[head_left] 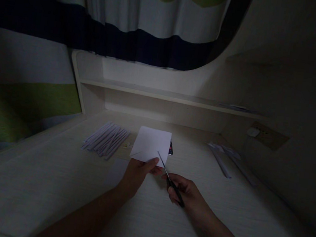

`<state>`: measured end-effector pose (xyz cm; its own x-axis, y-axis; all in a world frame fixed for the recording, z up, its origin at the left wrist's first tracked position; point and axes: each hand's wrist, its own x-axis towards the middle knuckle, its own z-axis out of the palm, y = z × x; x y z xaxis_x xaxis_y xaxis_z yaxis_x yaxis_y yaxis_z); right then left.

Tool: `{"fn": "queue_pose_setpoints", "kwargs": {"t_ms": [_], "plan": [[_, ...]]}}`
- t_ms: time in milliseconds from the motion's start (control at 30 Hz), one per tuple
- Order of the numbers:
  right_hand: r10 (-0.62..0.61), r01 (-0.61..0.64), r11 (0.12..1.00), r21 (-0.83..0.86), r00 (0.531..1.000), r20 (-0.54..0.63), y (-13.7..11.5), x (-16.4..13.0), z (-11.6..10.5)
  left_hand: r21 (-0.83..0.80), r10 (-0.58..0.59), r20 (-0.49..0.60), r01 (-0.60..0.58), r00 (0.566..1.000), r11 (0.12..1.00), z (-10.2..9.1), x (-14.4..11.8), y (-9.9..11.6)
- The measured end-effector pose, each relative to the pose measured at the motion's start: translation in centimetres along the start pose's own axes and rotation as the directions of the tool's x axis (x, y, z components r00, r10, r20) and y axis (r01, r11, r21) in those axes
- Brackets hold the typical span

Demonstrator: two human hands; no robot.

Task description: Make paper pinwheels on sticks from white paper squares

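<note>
A square of white paper (pixel 151 143) is pinched at its near edge by my left hand (pixel 138 172), thumb on top and fingers beneath. My right hand (pixel 182 189) grips the black handles of a pair of scissors (pixel 173 188). One thin blade lies across the paper's lower right part, just beside my left thumb; where the other blade is I cannot make out. Partly hidden behind the paper's right edge is a dark phone-like object (pixel 171 148).
Rolled white paper sticks (pixel 105 139) lie in a pile at the left. Paper strips (pixel 222 162) lie at the right. A shelf (pixel 164 94) runs along the back under a striped curtain (pixel 165 18). A socket panel (pixel 270 136) is on the right wall.
</note>
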<state>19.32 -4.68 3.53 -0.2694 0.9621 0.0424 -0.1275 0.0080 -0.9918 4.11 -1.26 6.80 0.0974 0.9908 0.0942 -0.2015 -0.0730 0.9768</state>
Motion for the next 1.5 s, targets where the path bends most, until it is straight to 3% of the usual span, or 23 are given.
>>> {"fn": "queue_pose_setpoints", "kwargs": {"t_ms": [233, 433, 633, 833, 1067, 1367, 1500], "plan": [[-0.02, 0.021, 0.996, -0.081, 1.0, 0.007, -0.1, -0.2, -0.1, 0.018, 0.014, -0.002, -0.014, 1.0, 1.0, -0.1, 0.0, 0.1], [-0.005, 0.004, 0.998, -0.056, 1.0, -0.006, -0.2, -0.2, 0.0, 0.006, 0.009, 0.005, -0.009, 1.0, 1.0, -0.1, -0.1, 0.0], [-0.011, 0.011, 0.997, -0.07, 1.0, -0.004, 0.2, -0.1, -0.2, -0.075, 0.023, -0.024, -0.025, 0.999, 0.997, 0.0, -0.1, 0.2], [0.031, -0.032, 0.999, -0.044, 0.999, -0.021, 0.6, -0.1, -0.3, -0.145, 0.096, -0.171, -0.121, 0.981, 0.982, -0.2, 0.2, -0.1], [0.026, -0.026, 0.998, -0.055, 1.0, -0.005, 0.0, -0.3, -0.2, -0.154, 0.078, -0.219, -0.113, 0.973, 0.982, -0.3, 0.4, -0.7], [-0.018, 0.014, 0.996, -0.085, 0.999, -0.041, 1.5, 0.3, -0.4, -0.318, 0.021, -0.164, -0.073, 0.986, 0.945, -0.1, 0.1, 0.1], [0.036, -0.04, 0.992, -0.116, 0.999, -0.037, 2.6, 0.7, -0.2, -0.312, 0.02, -0.153, -0.068, 0.988, 0.948, -0.4, 0.2, 0.2]]}}
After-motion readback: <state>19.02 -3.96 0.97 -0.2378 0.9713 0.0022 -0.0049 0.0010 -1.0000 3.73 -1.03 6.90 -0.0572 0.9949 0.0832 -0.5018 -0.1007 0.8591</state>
